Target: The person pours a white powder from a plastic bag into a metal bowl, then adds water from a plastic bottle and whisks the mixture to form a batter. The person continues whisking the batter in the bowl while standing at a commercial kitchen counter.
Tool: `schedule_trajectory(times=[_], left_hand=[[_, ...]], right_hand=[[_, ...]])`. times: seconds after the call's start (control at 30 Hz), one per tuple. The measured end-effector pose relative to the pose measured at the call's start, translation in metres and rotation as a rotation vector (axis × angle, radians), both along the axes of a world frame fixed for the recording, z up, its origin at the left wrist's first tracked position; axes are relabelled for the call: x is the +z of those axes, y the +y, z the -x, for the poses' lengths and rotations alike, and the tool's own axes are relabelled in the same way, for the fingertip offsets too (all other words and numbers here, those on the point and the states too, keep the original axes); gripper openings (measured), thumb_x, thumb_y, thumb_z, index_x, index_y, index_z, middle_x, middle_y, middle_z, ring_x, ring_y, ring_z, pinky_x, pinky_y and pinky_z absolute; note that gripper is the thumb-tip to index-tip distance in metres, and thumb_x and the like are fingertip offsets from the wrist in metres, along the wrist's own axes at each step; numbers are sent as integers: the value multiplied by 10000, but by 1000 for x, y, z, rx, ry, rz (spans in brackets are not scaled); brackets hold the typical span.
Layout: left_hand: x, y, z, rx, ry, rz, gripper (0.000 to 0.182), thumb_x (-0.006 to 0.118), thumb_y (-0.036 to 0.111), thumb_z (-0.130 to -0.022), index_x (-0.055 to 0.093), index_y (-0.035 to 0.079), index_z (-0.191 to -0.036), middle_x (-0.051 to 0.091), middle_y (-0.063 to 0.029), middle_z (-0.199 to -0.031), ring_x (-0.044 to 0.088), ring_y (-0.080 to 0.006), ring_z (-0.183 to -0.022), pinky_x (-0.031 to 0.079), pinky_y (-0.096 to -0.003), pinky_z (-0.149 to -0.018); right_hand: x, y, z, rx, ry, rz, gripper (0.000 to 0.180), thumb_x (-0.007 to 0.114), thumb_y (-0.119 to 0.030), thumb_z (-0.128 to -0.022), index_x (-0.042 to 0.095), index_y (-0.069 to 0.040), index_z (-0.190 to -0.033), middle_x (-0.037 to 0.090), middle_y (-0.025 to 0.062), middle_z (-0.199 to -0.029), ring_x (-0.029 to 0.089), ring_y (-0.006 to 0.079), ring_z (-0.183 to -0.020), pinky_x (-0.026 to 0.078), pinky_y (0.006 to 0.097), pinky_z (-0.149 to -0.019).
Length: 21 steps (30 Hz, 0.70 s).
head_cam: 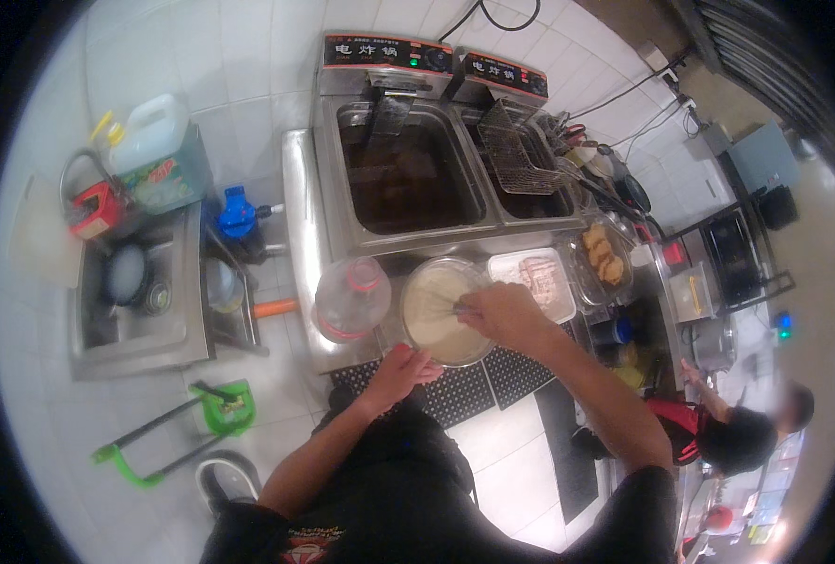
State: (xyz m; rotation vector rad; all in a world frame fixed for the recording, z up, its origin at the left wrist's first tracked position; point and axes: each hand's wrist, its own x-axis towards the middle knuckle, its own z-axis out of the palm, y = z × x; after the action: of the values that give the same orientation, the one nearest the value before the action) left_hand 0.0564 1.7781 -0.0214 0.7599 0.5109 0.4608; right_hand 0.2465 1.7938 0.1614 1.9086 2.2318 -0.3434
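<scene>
My right hand (505, 316) grips the handle of a wire whisk (440, 304), its wires dipping into pale batter in a round metal bowl (414, 347). At the bowl's near left rim is my left hand (404, 374), fingers bent; whether it pinches the rim cannot be told. Left of the bowl stands a clear plastic jug (352, 303) with a red cap or ring. On the bowl's right, a white tray (496, 265) holds pale, floury pieces. Beyond it, browned fried pieces (602, 255) lie in a clear container (579, 292).
Behind the bowl stand two electric deep fryers (417, 243) with dark liquid; a wire basket (519, 151) rests over the right one. A metal sink (199, 310) is at the left, with a green dustpan (230, 409) on the floor. Another person (724, 433) is at the right.
</scene>
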Motion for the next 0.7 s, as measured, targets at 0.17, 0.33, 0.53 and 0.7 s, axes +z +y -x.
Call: schedule_trajectory(times=[0.17, 0.33, 0.53, 0.7], left_hand=[[3, 3, 0, -22, 43, -28, 369, 464, 251, -1036, 514, -86, -1177, 653, -210, -1048, 671, -274, -1003, 565, -364, -901], [6, 0, -3, 35, 64, -16, 395, 465, 243, -1033, 552, -129, -1136, 670, -221, -1010, 682, -277, -985, 576, -355, -875], [10, -2, -1, 38, 63, -29, 398, 467, 255, -1036, 558, -120, -1134, 666, -211, -1037, 680, -276, -995, 573, -361, -884], [7, -7, -2, 91, 21, 15, 392, 468, 250, -1037, 564, -116, -1136, 667, -204, -1054, 677, -273, -1000, 572, -360, -886]], right_hand=[[26, -12, 4, 219, -131, 125, 210, 627, -298, -869, 695, -130, -976, 686, 128, -762, 690, 312, -768, 532, 440, -686], [21, 4, 10, 266, -227, 38, 229, 594, -331, -891, 669, -160, -1024, 683, 101, -757, 684, 302, -719, 521, 446, -654], [11, 23, -24, 47, -157, -114, 317, 590, -404, -883, 714, -114, -912, 685, 127, -768, 677, 338, -738, 515, 459, -680], [9, -3, -41, -143, -298, 20, 389, 587, -433, -884, 735, -79, -822, 693, 148, -800, 677, 364, -770, 519, 473, -719]])
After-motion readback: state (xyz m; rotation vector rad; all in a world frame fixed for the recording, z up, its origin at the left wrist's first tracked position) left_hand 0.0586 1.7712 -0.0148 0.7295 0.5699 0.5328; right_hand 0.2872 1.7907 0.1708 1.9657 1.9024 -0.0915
